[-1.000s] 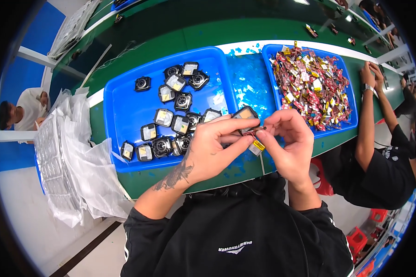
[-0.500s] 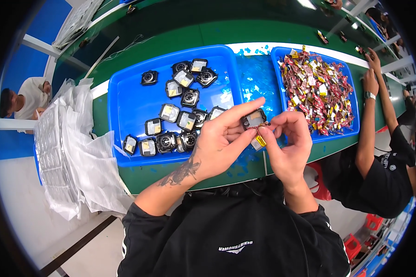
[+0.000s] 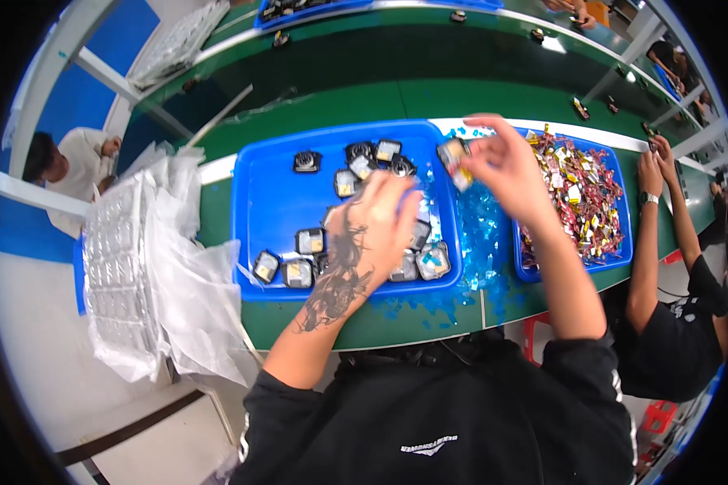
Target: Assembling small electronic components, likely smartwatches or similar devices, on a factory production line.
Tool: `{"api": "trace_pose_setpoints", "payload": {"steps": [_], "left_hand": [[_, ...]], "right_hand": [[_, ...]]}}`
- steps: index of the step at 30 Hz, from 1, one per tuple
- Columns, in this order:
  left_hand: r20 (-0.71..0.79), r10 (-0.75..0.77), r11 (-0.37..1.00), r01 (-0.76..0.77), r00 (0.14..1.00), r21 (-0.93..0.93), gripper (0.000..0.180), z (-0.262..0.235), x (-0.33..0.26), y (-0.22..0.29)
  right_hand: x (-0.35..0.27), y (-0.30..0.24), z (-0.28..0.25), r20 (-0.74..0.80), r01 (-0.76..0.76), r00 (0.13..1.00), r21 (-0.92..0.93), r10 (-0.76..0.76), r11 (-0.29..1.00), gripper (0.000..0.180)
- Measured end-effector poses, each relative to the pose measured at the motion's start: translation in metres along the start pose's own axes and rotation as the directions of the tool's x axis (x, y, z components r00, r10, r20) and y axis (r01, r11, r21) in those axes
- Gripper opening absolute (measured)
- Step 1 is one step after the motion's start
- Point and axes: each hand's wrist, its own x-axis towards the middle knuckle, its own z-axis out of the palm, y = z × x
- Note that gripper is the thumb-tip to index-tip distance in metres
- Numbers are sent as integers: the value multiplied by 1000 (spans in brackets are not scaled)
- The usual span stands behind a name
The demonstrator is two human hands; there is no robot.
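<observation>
Apart go my hands, close together half a second ago; my right hand (image 3: 505, 166) is up at twelve o'clock, thumb and fingers pinching a dark watch-like case (image 3: 451, 164) at the blue tray's (image 3: 275, 194) two-o'clock corner; my left hand (image 3: 378, 222) blurs over that tray at eleven, fingers curved, and whether they grip anything I cannot tell; a light pinch on the edges looks best, clear of the red-and-yellow heap (image 3: 581, 194) at one.

Watch cases (image 3: 309, 241) in the left tray (image 3: 275, 198)
</observation>
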Motion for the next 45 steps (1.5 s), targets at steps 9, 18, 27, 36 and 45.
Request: {"api": "trace_pose_setpoints", "payload": {"steps": [9, 18, 27, 36, 45], "left_hand": [[139, -227, 840, 121, 964, 530, 46, -5, 2, -21], [136, -248, 953, 267, 959, -144, 45, -9, 14, -17], [582, -87, -171, 563, 809, -809, 32, 10, 5, -5], [558, -211, 39, 577, 803, -816, 20, 23, -7, 0], [468, -138, 299, 487, 873, -820, 34, 30, -8, 16]], "right_hand": [[149, 65, -21, -207, -263, 963, -617, 170, 742, 57], [127, 51, -80, -173, -107, 985, -612, -1, 783, 48], [-58, -24, -115, -129, -54, 991, -640, -37, 767, 14], [-135, 15, -111, -140, -76, 988, -818, -70, 570, 17], [-144, 0, -112, -335, -149, 941, -555, -56, 819, 15]]}}
